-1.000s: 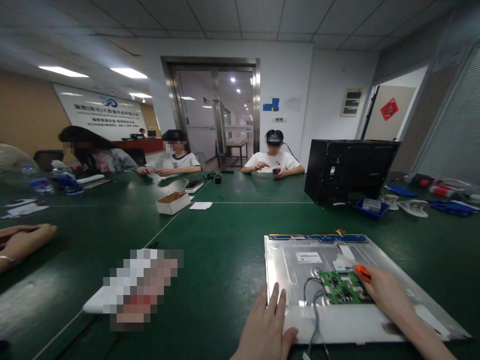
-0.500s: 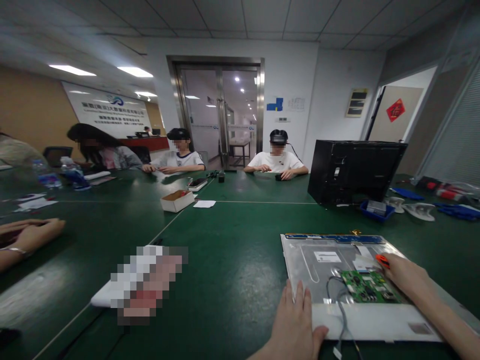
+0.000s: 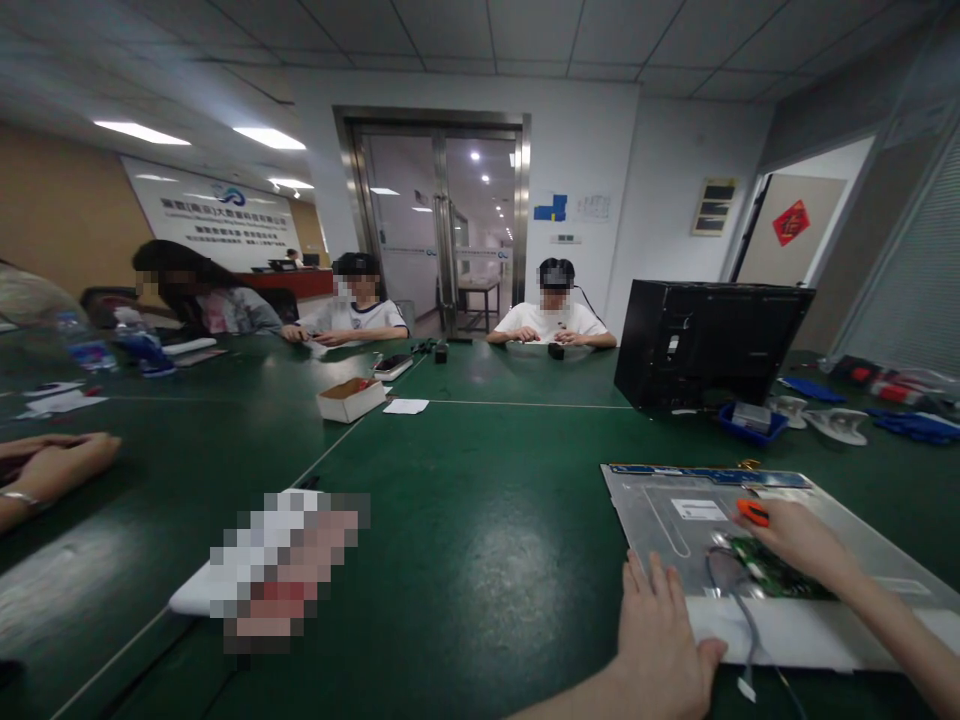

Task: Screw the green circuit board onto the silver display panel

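The flattened left hand (image 3: 664,640) rests at the near-left edge of the display panel (image 3: 675,540), a likely stiff, fragile slab on the table (image 3: 465,500) best held by its rim, the right hand (image 3: 799,540) gripping an orange tool (image 3: 753,513) over its middle.

Silver-backed flat panel (image 3: 705,545) lying on a green bench (image 3: 465,480), lower right.
A blue strip (image 3: 712,474) lines its far edge, beside a white label (image 3: 698,510); grey cables (image 3: 746,622) trail from a partly hidden green circuit board (image 3: 772,568) over the near edge. An orange tool (image 3: 752,513), mostly covered, sits in the right hand (image 3: 784,530).
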A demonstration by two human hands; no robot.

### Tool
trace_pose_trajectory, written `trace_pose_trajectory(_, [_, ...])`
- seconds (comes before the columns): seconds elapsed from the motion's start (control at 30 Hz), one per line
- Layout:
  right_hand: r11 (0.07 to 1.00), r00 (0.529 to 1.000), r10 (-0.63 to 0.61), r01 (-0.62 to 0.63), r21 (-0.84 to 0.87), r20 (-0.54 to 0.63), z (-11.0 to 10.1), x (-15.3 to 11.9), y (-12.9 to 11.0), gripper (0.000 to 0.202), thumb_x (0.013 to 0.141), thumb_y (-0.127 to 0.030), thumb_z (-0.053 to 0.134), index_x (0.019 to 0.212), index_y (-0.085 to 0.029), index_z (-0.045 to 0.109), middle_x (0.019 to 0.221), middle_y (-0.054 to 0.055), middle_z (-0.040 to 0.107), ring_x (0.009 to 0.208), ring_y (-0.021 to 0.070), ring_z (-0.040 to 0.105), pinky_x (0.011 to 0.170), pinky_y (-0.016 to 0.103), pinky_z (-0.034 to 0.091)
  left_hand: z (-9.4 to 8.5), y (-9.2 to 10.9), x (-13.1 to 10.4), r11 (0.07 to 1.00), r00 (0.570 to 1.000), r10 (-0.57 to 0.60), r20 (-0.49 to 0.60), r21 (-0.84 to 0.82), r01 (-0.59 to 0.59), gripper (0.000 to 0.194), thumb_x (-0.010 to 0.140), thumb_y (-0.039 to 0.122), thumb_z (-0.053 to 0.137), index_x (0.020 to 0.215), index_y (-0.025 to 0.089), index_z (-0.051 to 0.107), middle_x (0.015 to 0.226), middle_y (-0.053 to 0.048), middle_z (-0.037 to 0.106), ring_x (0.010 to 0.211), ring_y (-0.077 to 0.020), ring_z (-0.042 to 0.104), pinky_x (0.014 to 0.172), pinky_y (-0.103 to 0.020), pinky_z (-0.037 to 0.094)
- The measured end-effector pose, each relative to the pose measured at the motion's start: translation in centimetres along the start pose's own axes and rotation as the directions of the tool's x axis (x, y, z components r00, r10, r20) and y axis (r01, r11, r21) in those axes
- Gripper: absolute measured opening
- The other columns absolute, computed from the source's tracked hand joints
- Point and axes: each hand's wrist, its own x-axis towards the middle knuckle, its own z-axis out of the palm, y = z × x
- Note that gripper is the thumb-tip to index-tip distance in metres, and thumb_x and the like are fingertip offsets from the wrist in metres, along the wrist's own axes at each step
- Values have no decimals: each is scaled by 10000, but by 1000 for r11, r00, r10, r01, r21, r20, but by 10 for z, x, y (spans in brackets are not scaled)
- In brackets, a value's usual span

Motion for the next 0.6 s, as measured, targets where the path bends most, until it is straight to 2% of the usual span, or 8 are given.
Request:
trace_pose_trajectory(0.1, [1000, 998, -19, 18, 16, 54, 1, -8, -8, 235, 836, -382, 588, 680, -229, 675, 708, 75, 753, 693, 277, 710, 622, 298, 445, 6, 8, 11, 1000, 1000, 3, -28, 19, -2, 772, 1055, 559, 350, 1525, -53, 328, 1581, -282, 235, 1470, -480, 201, 1186, -593, 282])
trace_pose_trajectory(0.3, [1000, 998, 3, -4, 26, 56, -7, -9, -5, 123, 776, -307, 614, 741, -223, 697, 762, 92, 764, 768, 299, 718, 653, 301, 461, 16, 15, 27, 997, 996, 35, -86, 69, -29, 777, 1046, 579, 354, 1522, -35, 359, 1568, -271, 301, 1467, -460, 251, 1169, -581, 304])
trace_pose_trajectory(0.47, [999, 999, 5, -8, 53, 46, -7, -3, -3, 119, 770, -295, 610, 755, -226, 705, 812, 100, 777, 806, 301, 723, 685, 309, 482, 16, 24, 37, 999, 997, 29, -68, 28, -27, 772, 1053, 558, 355, 1523, -54, 346, 1586, -274, 263, 1488, -461, 196, 1190, -573, 257])
trace_pose_trajectory(0.6, [997, 1000, 8, -9, 79, 23, -9, -7, 13, 114, 755, -288, 616, 762, -229, 713, 839, 91, 787, 811, 293, 735, 703, 307, 510, 14, 27, 49, 997, 998, 34, -55, -61, -38, 806, 1019, 577, 418, 1529, -44, 351, 1601, -262, 264, 1504, -443, 169, 1209, -550, 217])
